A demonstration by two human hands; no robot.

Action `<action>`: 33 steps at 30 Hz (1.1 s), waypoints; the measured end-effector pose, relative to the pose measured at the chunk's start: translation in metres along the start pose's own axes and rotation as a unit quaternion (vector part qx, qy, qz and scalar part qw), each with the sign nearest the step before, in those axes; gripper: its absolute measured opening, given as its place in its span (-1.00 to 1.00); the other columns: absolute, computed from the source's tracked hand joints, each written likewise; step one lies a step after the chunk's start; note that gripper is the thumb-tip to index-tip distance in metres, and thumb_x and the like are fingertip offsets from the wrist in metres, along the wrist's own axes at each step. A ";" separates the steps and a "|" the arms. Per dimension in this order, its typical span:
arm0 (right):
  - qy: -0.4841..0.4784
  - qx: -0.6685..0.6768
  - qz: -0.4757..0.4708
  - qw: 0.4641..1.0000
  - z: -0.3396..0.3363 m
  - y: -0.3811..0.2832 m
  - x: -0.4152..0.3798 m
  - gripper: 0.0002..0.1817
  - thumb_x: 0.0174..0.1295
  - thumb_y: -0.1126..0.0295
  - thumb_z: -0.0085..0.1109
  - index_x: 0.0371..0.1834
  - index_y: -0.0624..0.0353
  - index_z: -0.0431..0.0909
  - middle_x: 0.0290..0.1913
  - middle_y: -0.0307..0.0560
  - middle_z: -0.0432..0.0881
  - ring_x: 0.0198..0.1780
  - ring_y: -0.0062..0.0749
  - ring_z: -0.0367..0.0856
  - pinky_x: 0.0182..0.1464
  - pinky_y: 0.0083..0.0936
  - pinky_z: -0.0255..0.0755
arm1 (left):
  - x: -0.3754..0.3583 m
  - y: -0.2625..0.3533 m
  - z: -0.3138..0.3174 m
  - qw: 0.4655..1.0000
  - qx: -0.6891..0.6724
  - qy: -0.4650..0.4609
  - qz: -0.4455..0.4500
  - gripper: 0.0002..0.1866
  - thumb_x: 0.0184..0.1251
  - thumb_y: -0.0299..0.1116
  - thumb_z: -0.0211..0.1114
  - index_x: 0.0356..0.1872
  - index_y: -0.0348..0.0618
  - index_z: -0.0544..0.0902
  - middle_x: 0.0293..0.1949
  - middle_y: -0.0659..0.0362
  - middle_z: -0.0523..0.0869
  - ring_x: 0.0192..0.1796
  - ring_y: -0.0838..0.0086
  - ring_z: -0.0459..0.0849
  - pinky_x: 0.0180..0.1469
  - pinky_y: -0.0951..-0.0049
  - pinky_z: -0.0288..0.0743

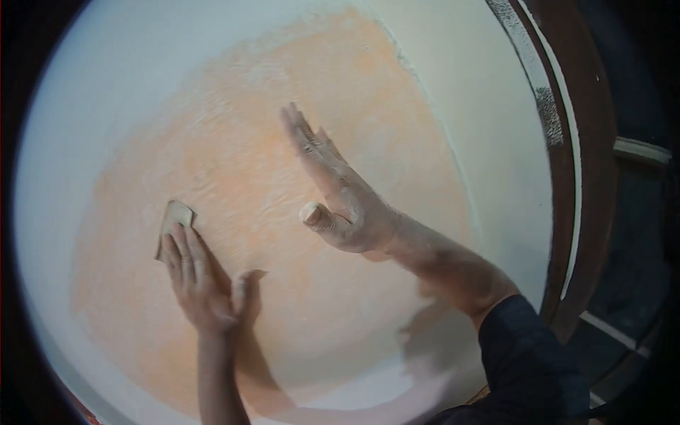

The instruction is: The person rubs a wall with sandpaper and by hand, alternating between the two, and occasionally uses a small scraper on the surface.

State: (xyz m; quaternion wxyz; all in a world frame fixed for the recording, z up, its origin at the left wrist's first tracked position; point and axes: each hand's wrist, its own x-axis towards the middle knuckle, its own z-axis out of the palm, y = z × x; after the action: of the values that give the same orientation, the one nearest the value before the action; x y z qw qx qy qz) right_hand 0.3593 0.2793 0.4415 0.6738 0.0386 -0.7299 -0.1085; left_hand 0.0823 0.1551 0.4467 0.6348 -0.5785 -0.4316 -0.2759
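My left hand presses a folded piece of sandpaper against the wall, its fingers lying along the sheet and the thumb spread out to the right. The sheet's tan upper corner and left edge show beyond the fingertips. Higher up and to the right, my right hand is held open in front of the wall, fingers extended, thumb apart, nothing in it. Pale dust coats this hand. Behind both hands is a large peach-orange patch with whitish streaks on the wall surface.
Smooth off-white wall surrounds the patch. Along the right runs a dark brown frame with a thin white strip and a speckled grey band. Shadows of my arms fall on the lower wall.
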 end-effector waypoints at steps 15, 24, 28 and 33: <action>0.060 0.048 0.052 0.996 -0.066 0.060 -0.051 0.35 0.35 -0.73 -0.63 0.83 0.29 -0.29 0.84 0.27 -0.21 0.84 0.17 -0.30 0.75 0.27 -0.50 | 0.148 0.064 0.025 0.994 -0.098 0.023 0.035 -0.01 0.50 0.37 0.17 0.68 -0.22 0.33 0.66 -0.10 0.39 0.70 -0.13 0.29 0.76 -0.09 0.03; -0.068 0.083 0.012 0.994 -0.057 0.015 -0.002 0.26 0.44 -0.61 -0.21 0.84 0.21 -0.27 0.83 0.27 -0.18 0.83 0.21 -0.33 0.76 0.27 -0.37 | 0.099 0.061 0.022 0.991 0.030 -0.080 0.101 0.17 0.45 0.66 -0.16 0.75 -0.17 0.18 0.74 -0.02 0.25 0.78 -0.07 0.08 0.78 -0.16 -0.11; -0.074 0.080 -0.067 0.992 -0.026 0.017 0.021 0.31 0.40 -0.63 -0.17 0.83 0.22 -0.32 0.82 0.32 -0.19 0.82 0.31 -0.33 0.77 0.26 -0.34 | 0.103 -0.011 0.009 0.993 0.104 -0.035 -0.048 0.04 0.51 0.50 -0.02 0.74 -0.09 0.23 0.74 0.08 0.27 0.79 0.04 0.08 0.79 -0.10 -0.10; -0.096 0.055 -0.094 0.989 0.014 -0.005 0.040 0.24 0.42 -0.59 -0.10 0.86 0.01 -0.32 0.86 0.13 -0.25 0.83 0.23 -0.41 0.76 0.33 -0.31 | 0.072 0.040 0.013 0.997 0.071 -0.013 -0.003 0.05 0.55 0.51 -0.15 0.72 -0.20 0.26 0.74 -0.01 0.24 0.80 0.05 0.04 0.80 -0.11 -0.15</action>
State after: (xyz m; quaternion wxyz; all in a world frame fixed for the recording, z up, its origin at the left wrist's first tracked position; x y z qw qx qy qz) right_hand 0.3417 0.2679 0.4782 0.5840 0.1337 -0.7894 -0.1340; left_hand 0.1476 0.1861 0.4884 0.6676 -0.5342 -0.4603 -0.2390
